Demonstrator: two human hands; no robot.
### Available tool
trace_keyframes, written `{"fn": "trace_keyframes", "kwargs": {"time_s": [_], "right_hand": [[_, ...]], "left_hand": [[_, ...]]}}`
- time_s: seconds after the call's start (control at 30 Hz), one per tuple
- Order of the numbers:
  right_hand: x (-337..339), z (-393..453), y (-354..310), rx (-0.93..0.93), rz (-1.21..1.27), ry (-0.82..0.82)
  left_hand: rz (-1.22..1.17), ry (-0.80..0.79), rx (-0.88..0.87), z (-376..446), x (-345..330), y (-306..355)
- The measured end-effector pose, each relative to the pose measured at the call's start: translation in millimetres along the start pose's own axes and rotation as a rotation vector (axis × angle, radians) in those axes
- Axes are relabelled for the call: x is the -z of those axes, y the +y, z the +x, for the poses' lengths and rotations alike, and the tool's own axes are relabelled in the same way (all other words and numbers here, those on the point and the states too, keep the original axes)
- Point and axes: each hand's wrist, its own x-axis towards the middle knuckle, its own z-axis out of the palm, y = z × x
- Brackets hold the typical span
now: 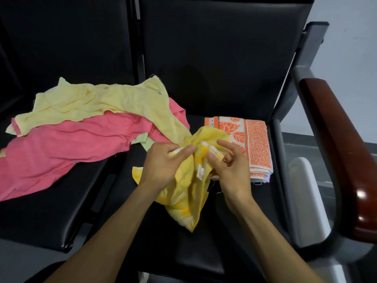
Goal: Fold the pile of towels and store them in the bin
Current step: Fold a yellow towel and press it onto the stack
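Head view shows the bright yellow towel bunched at the middle of the black seat. The left hand pinches its hem; the right hand pinches the hem too, forefinger straight. At 2 o'clock, just beside it, lies a folded orange towel stack. At 10 o'clock, the pink towel and pale yellow towel wait unfolded. No bin is visible; I judge most work remains.
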Motion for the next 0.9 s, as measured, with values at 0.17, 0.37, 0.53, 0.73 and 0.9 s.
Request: {"fn": "trace_keyframes", "kwargs": {"time_s": [0.17,0.37,0.53,0.73,0.9], "right_hand": [[-4.3,-4.1,-6.5,0.075,0.099,-0.118],[-5.0,-4.8,-8.3,0.073,0.118,-0.185],[-1.6,-3.4,-10.2,-0.02,0.234,-0.206],[-2.3,-4.8,-11.8,0.117,-0.02,-0.16],[-2.6,-4.1,-7.8,0.274,-0.293,-0.013]], "left_hand": [[-0.097,-0.173,-0.024,-2.4,-3.7,4.4],[-0.174,-0.193,-0.052,-3.2,-7.4,5.1],[-0.154,-0.087,-0.057,-3.1,-4.5,6.3],[-0.141,0.049,-0.035,-2.5,-5.1,6.2],[-0.08,0.075,-0.09,-2.9,-6.7,7.4]]}}
